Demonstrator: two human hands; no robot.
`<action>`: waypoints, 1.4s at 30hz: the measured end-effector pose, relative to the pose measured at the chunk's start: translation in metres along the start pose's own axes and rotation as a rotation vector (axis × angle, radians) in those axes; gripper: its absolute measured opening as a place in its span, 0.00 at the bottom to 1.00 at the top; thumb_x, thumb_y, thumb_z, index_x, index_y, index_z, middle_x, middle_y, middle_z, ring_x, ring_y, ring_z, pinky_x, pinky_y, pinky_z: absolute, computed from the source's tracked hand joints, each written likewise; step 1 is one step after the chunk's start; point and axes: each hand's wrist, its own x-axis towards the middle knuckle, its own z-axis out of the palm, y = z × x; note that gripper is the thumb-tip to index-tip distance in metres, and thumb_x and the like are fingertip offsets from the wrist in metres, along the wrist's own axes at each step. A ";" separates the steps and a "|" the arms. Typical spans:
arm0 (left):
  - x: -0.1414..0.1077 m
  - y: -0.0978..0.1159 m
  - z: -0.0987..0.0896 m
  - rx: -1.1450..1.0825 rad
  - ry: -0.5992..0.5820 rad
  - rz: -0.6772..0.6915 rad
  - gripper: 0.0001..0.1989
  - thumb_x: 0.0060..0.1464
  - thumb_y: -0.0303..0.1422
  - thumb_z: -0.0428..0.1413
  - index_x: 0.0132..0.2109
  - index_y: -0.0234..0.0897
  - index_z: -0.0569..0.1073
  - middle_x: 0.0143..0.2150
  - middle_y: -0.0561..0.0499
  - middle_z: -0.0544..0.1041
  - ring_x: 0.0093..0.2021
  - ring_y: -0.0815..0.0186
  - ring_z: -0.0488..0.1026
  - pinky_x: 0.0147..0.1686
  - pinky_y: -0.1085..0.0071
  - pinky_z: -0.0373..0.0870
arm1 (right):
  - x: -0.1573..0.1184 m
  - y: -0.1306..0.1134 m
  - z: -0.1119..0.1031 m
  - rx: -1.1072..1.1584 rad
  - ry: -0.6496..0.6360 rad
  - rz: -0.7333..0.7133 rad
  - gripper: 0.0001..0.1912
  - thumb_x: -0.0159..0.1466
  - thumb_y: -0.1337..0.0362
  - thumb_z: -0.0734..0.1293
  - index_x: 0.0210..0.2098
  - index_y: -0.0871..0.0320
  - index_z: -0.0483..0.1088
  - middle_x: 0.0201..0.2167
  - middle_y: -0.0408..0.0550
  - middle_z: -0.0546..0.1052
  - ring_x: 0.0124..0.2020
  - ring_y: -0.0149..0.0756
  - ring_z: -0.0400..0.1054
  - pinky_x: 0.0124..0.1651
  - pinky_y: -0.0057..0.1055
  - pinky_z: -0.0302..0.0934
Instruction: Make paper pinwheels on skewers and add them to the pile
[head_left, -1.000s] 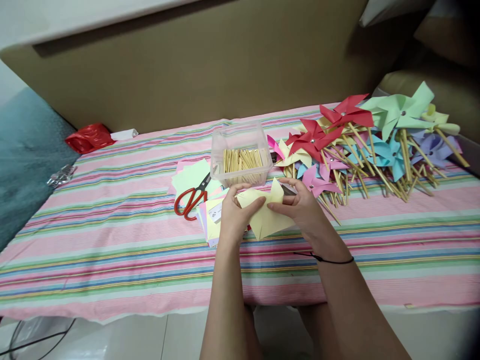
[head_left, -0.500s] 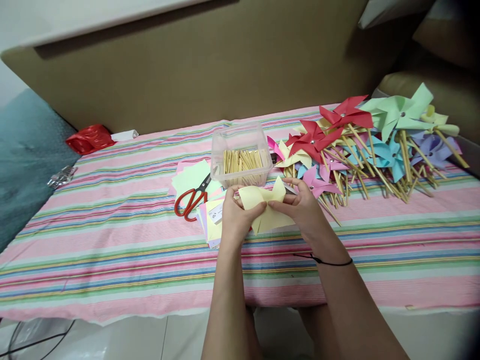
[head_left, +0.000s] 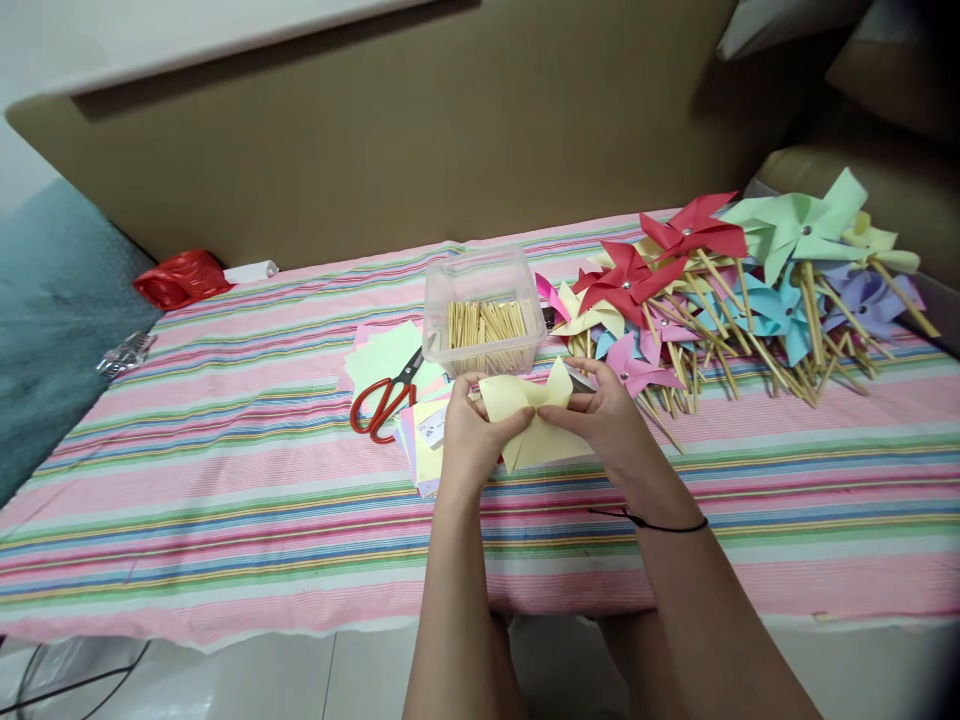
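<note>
A pale yellow paper (head_left: 547, 446) is held between both hands, its corners curled up and its lower part spread out flat. My left hand (head_left: 480, 437) grips its left side, with the thumb pressed near the middle. From the right, my right hand (head_left: 596, 410) pinches the same paper, and the two thumb tips almost meet at its centre. Just behind the hands stands a clear plastic box (head_left: 484, 262) with many short wooden sticks (head_left: 487, 324) inside. Red-handled scissors (head_left: 385, 402) lie left of my left hand, partly on coloured paper sheets (head_left: 429, 462).
Several finished pinwheels (head_left: 626, 285) in red, green, blue, pink and yellow are heaped at the right. A red plastic bag (head_left: 184, 280) and a small silvery bundle (head_left: 126, 354) lie at the far left of the striped cloth (head_left: 225, 480).
</note>
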 end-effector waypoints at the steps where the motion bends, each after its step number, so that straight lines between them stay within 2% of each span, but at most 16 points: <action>1: 0.000 0.000 0.000 0.000 0.000 0.003 0.29 0.36 0.33 0.68 0.43 0.41 0.59 0.29 0.52 0.77 0.27 0.62 0.75 0.26 0.69 0.71 | 0.000 0.000 0.000 0.004 0.000 0.001 0.42 0.41 0.59 0.79 0.51 0.51 0.57 0.26 0.42 0.80 0.31 0.45 0.77 0.33 0.39 0.71; 5: -0.002 0.004 0.004 -0.048 -0.008 -0.023 0.29 0.36 0.33 0.68 0.43 0.40 0.60 0.29 0.51 0.78 0.27 0.62 0.76 0.26 0.68 0.72 | -0.001 -0.002 0.002 0.025 0.023 0.010 0.42 0.40 0.59 0.79 0.51 0.52 0.57 0.25 0.41 0.79 0.29 0.44 0.76 0.32 0.37 0.71; 8: -0.002 0.008 0.005 -0.144 0.032 -0.050 0.27 0.38 0.35 0.67 0.42 0.39 0.62 0.30 0.51 0.79 0.28 0.63 0.76 0.28 0.68 0.73 | 0.000 -0.001 0.002 0.048 0.095 0.001 0.41 0.40 0.59 0.79 0.50 0.52 0.58 0.25 0.42 0.79 0.30 0.44 0.76 0.32 0.37 0.71; 13: 0.004 0.005 -0.001 -0.186 0.182 0.092 0.24 0.36 0.31 0.68 0.40 0.38 0.66 0.34 0.52 0.79 0.30 0.69 0.76 0.36 0.71 0.72 | 0.002 0.001 -0.001 0.074 0.139 -0.005 0.39 0.40 0.60 0.78 0.48 0.52 0.60 0.27 0.43 0.80 0.31 0.45 0.76 0.33 0.38 0.70; 18: 0.003 0.005 -0.002 -0.196 0.120 0.226 0.20 0.41 0.28 0.65 0.40 0.39 0.66 0.32 0.52 0.80 0.34 0.67 0.77 0.38 0.71 0.71 | 0.004 0.000 0.001 0.101 0.172 0.007 0.38 0.39 0.62 0.78 0.46 0.54 0.60 0.24 0.41 0.79 0.29 0.42 0.75 0.33 0.36 0.69; 22: -0.003 0.012 0.002 -0.186 0.019 0.178 0.17 0.47 0.31 0.63 0.43 0.39 0.65 0.33 0.49 0.82 0.39 0.64 0.78 0.39 0.70 0.70 | 0.005 0.000 0.002 0.132 0.213 -0.018 0.38 0.38 0.63 0.78 0.46 0.55 0.61 0.25 0.41 0.79 0.29 0.40 0.75 0.33 0.36 0.69; 24: -0.005 0.013 0.005 -0.189 -0.009 0.133 0.16 0.49 0.34 0.62 0.43 0.39 0.66 0.33 0.48 0.82 0.38 0.63 0.78 0.38 0.70 0.71 | 0.005 -0.001 0.002 0.148 0.210 -0.023 0.38 0.38 0.63 0.78 0.45 0.55 0.61 0.25 0.41 0.79 0.29 0.40 0.75 0.33 0.35 0.69; 30: -0.005 0.010 0.013 -0.225 0.038 0.137 0.22 0.39 0.32 0.68 0.41 0.38 0.68 0.31 0.50 0.81 0.32 0.65 0.78 0.35 0.70 0.72 | 0.003 -0.003 0.003 0.160 0.149 -0.015 0.38 0.37 0.62 0.79 0.43 0.54 0.60 0.24 0.41 0.79 0.25 0.38 0.74 0.30 0.32 0.68; 35: -0.002 0.008 0.018 -0.232 0.102 0.195 0.22 0.35 0.27 0.68 0.39 0.38 0.68 0.32 0.53 0.77 0.34 0.70 0.75 0.34 0.75 0.71 | 0.003 -0.004 0.004 0.172 0.110 -0.040 0.38 0.36 0.61 0.79 0.42 0.53 0.59 0.25 0.41 0.79 0.24 0.38 0.74 0.30 0.33 0.68; 42: -0.003 0.006 0.019 -0.327 0.158 0.096 0.26 0.31 0.25 0.69 0.39 0.37 0.66 0.35 0.55 0.72 0.34 0.70 0.75 0.37 0.73 0.72 | 0.003 -0.005 0.002 0.160 0.049 -0.079 0.38 0.39 0.62 0.79 0.44 0.52 0.57 0.23 0.39 0.79 0.24 0.38 0.74 0.31 0.34 0.70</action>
